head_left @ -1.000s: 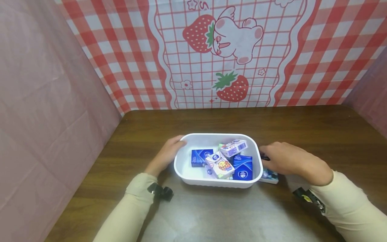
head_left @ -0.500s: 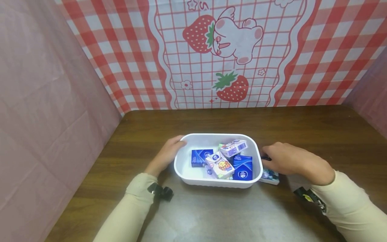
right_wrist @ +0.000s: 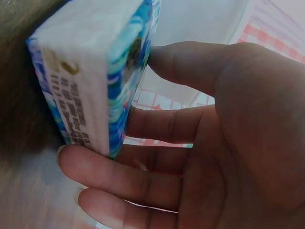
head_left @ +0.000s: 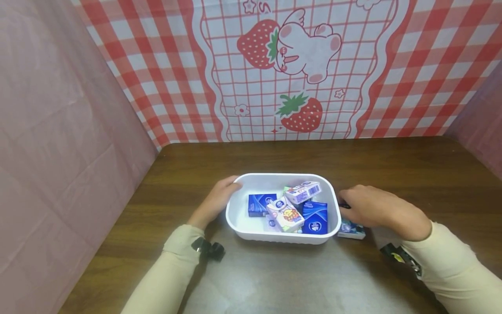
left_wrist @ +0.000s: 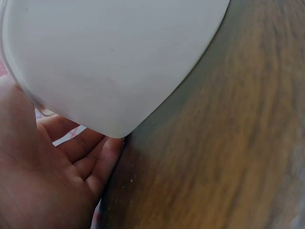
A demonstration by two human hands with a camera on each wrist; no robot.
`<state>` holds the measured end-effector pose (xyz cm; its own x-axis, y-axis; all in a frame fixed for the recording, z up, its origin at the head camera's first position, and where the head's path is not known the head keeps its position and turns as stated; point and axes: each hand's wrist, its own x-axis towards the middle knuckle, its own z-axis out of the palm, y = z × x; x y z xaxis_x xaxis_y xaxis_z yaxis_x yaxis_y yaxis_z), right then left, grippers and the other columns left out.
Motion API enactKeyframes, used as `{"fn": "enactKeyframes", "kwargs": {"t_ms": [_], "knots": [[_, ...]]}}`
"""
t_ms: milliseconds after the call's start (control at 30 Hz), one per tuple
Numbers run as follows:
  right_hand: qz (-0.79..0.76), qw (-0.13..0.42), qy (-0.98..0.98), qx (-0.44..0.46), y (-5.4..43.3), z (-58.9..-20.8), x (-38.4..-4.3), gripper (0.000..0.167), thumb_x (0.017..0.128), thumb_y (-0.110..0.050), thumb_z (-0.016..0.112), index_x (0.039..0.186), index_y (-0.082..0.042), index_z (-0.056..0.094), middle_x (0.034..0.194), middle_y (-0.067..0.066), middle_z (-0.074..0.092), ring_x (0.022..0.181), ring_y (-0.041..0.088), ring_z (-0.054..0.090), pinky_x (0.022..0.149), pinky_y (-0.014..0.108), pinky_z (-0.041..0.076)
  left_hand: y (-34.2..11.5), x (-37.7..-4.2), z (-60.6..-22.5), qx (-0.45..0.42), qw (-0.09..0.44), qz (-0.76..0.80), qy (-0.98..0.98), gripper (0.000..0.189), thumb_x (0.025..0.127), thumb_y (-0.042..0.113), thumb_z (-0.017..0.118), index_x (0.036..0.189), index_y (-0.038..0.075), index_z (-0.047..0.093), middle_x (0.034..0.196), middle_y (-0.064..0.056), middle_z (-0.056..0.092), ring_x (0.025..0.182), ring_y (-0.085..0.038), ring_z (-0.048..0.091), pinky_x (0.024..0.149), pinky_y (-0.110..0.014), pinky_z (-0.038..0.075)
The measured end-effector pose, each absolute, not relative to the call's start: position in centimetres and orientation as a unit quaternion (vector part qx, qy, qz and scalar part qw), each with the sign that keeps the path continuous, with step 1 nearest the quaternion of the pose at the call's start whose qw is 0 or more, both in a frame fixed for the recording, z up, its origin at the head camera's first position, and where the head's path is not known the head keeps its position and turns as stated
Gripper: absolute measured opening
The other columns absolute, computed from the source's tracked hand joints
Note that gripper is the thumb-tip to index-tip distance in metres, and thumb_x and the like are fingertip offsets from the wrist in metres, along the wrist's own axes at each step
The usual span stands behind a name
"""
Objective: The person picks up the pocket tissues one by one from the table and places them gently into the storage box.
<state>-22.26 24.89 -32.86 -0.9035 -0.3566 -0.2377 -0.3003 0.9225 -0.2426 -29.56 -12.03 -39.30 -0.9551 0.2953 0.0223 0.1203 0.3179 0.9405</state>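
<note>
A white plastic tub (head_left: 251, 236) stands on the table, and my left hand (head_left: 217, 199) grips its left end, thumb over the rim and fingers outside. The left wrist view shows the smooth outer wall (left_wrist: 114, 67) close up, with the fingers behind its edge. Beside the tub's right end, my right hand (head_left: 372, 207) holds a tissue pack (right_wrist: 128, 71) with a blue-green patterned wrapper and a white printed side. The thumb presses one face while the fingers lie along the lower edge. From the head view the hand hides much of this pack.
Inside the tub lie blue tissue packs, one at left (head_left: 259, 205) and one at right (head_left: 315, 216). White cartoon-printed packs (head_left: 285, 213) overlap them in the middle. The brown wooden table (head_left: 188, 163) meets a red-checked cloth (head_left: 176, 56) at its back edge.
The patterned tissue pack has shifted slightly to the right beside the tub, and a bit more of it shows under my right hand. The tub and left hand have stayed in place.
</note>
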Motion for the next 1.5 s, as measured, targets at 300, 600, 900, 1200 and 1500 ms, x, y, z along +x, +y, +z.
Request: {"fn": "enactKeyframes", "kwargs": {"t_ms": [300,600,900,1200,1500], "knots": [[-0.089,0.143,0.972,-0.164,25.03,-32.73,-22.35,0.057,0.089,-0.052,0.07,0.119,-0.004,0.068,0.088,0.0,0.067,0.074,0.015,0.063,0.066,0.046,0.06,-11.96,-29.74,-39.44,0.132,0.069,0.571,0.807,0.034,0.103,0.021,0.05,0.13,0.005,0.064,0.107,-0.013,0.069,0.087,-0.023,0.068,0.075,-0.035,0.057],[-0.06,0.133,0.975,-0.166,24.93,-32.65,-22.34,0.061,0.086,-0.056,0.071,0.121,-0.007,0.067,0.095,0.001,0.069,0.083,0.021,0.068,0.073,0.054,0.058,-11.95,-29.74,-39.39,0.129,0.069,0.568,0.81,0.036,0.103,0.022,0.051,0.132,0.004,0.063,0.109,-0.014,0.069,0.088,-0.023,0.068,0.076,-0.035,0.057],[-0.043,0.122,0.977,-0.168,24.89,-32.6,-22.18,0.067,0.083,-0.06,0.071,0.124,-0.007,0.066,0.102,0.006,0.07,0.09,0.028,0.069,0.075,0.057,0.057,-11.98,-29.69,-39.35,0.125,0.07,0.565,0.813,0.036,0.103,0.023,0.051,0.132,0.006,0.063,0.11,-0.012,0.07,0.089,-0.023,0.068,0.076,-0.035,0.058],[-0.038,0.121,0.978,-0.166,24.84,-32.69,-22.08,0.068,0.082,-0.061,0.071,0.124,-0.008,0.066,0.104,0.007,0.07,0.091,0.029,0.069,0.074,0.057,0.057,-12.03,-29.65,-39.38,0.126,0.071,0.562,0.814,0.036,0.103,0.023,0.051,0.132,0.007,0.063,0.111,-0.012,0.07,0.09,-0.023,0.068,0.078,-0.035,0.057],[-0.035,0.121,0.978,-0.166,25.05,-32.66,-22.11,0.072,0.081,-0.063,0.071,0.126,-0.008,0.065,0.106,0.008,0.07,0.092,0.03,0.069,0.073,0.058,0.057,-11.99,-29.72,-39.39,0.124,0.071,0.563,0.814,0.035,0.103,0.023,0.051,0.132,0.007,0.063,0.109,-0.011,0.07,0.089,-0.022,0.068,0.076,-0.035,0.057]]}}
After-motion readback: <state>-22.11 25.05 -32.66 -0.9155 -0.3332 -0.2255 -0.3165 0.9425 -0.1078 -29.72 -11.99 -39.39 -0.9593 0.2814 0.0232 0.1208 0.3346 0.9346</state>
